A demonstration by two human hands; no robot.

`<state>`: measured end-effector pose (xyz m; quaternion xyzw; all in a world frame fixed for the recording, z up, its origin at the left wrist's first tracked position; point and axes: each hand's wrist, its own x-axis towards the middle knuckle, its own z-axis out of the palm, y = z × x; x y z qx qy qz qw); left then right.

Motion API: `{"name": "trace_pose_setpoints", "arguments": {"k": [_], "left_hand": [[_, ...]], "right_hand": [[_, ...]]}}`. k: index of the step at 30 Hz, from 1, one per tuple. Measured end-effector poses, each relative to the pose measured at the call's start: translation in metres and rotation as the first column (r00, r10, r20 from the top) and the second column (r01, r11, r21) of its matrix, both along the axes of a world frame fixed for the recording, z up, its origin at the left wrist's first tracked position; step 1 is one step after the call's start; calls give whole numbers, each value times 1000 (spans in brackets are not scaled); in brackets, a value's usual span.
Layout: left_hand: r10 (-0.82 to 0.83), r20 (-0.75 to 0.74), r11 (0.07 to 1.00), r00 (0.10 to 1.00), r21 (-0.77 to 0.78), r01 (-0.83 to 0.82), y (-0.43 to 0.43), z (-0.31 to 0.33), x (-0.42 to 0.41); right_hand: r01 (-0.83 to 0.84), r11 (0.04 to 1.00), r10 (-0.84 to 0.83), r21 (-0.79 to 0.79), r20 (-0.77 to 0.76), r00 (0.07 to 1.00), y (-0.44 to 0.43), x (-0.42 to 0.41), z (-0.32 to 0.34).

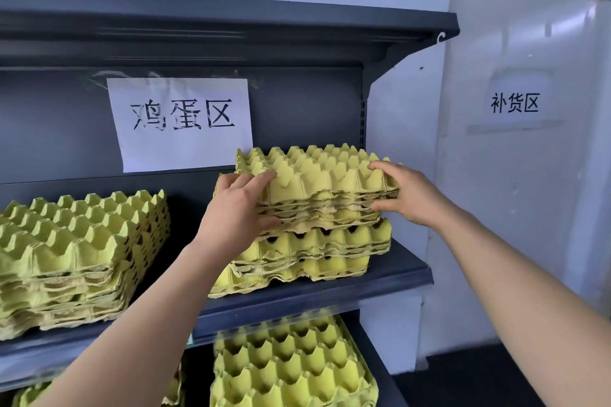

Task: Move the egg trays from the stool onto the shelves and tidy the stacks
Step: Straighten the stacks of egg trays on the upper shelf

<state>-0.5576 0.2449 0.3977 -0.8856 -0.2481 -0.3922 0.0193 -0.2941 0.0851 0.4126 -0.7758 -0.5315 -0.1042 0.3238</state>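
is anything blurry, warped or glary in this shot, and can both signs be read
Head view: wide-angle bending curves the shelf edges; the printed sign reads sharply, while the sign on the right wall is softer but legible; a pale glare washes that wall; both hands, left hand and right hand, look sharp.

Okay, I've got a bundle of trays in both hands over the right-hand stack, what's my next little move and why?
Probably lower the bundle and nudge it square before letting go. Your left hand and right hand grip its ends, and it sits skewed over the right-hand stack, whose layers already overhang unevenly on the shelf. Aligning edges now should keep the pile tidy.
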Motion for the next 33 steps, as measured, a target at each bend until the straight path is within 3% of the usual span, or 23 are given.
{"name": "trace_pose_setpoints", "arguments": {"k": [6, 12, 19, 28, 33], "left_hand": [[-74, 117, 997, 990, -24, 77, 6, 17, -8], [-41, 200, 998, 979, 44, 33, 22, 29, -37], [7, 80, 1000, 997, -23, -5, 24, -5, -39], [144, -31, 989, 989, 39, -143, 18, -25, -39], [52, 3, 995, 999, -86, -52, 15, -20, -34]], "right_hand": [[-26, 998, 20, 63, 98, 995, -2, -9, 22], [-56, 991, 23, 123, 259, 966, 5, -36, 41], [-30, 999, 37, -36, 237, 971, 20, -35, 4], [-69, 996, 81, -55, 252, 964, 18, -27, -15], [-123, 991, 131, -52, 182, 975, 17, -26, -20]]}}
